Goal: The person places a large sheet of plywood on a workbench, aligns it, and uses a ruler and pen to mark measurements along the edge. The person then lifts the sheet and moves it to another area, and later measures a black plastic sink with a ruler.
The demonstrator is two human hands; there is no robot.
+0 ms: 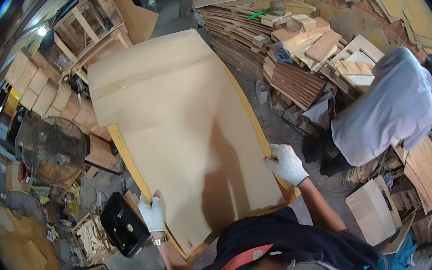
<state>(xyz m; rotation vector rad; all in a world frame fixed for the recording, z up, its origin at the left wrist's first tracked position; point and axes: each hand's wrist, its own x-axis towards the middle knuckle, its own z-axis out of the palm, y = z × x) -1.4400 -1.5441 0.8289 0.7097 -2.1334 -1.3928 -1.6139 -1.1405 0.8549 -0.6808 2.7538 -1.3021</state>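
Observation:
A large sheet of brown cardboard (171, 113) stretches out in front of my body, with a yellow sheet (251, 112) showing beneath it along both side edges. My left hand (152, 212), in a white knit glove, grips the left edge near my waist, thumb on top. On the opposite edge, my right hand (287, 163) in a matching glove is closed round the yellow border, its fingers partly hidden underneath. A shadow falls across the cardboard's lower middle. The near end of the sheets lies close against my dark shirt.
Stacked wooden boards (231, 32) rise beyond the sheet on the right. A co-worker in a pale shirt (384, 110) bends over wood at the right. To the left stand a large round fan (53, 148), a black plastic chair seat (125, 225) and a wooden frame (88, 29).

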